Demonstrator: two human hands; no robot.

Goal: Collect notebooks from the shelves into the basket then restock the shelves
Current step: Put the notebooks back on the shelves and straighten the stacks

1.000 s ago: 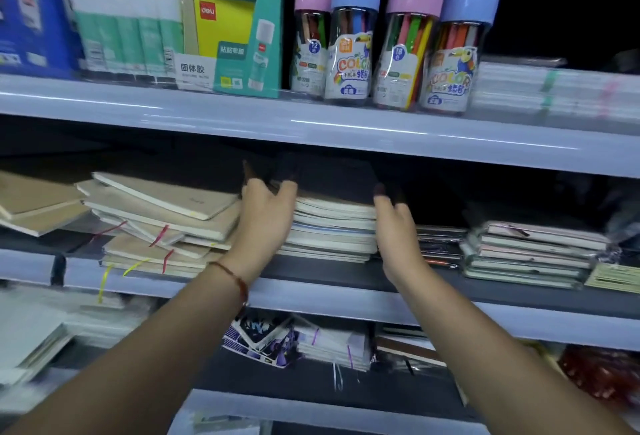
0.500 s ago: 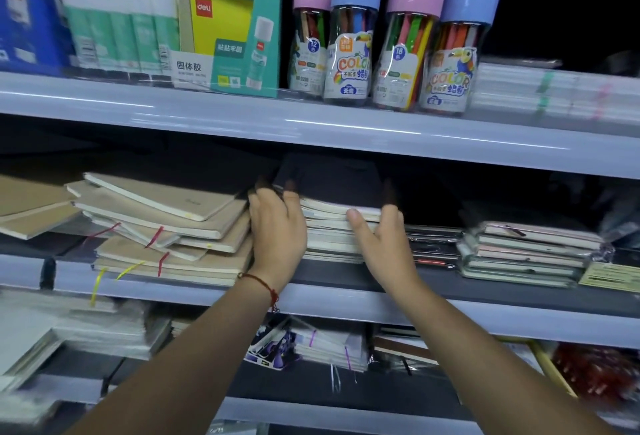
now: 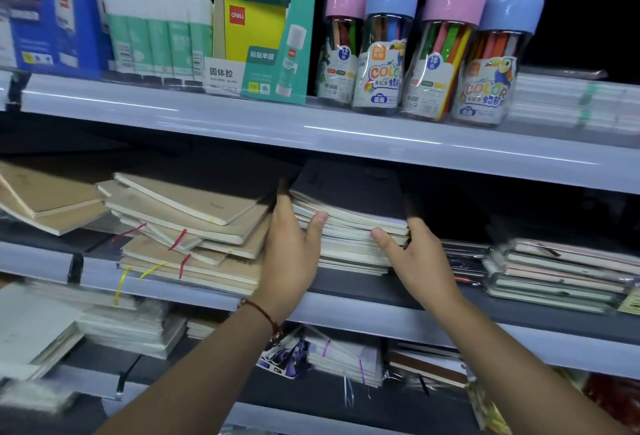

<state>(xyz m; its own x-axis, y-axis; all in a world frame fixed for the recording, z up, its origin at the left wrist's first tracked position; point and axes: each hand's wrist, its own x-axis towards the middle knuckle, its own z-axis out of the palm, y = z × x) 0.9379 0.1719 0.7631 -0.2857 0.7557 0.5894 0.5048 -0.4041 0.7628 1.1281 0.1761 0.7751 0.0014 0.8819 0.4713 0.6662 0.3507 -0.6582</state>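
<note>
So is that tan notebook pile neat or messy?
Messy: the tan pile is fanned out, covers skewed at different angles.

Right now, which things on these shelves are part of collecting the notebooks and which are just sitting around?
Part of the job:
black notebooks, gripped by left hand and right hand
brown notebooks
wrapped notebooks

Just sitting there:
glue sticks
yellow glue box
marker jars
blue box
</note>
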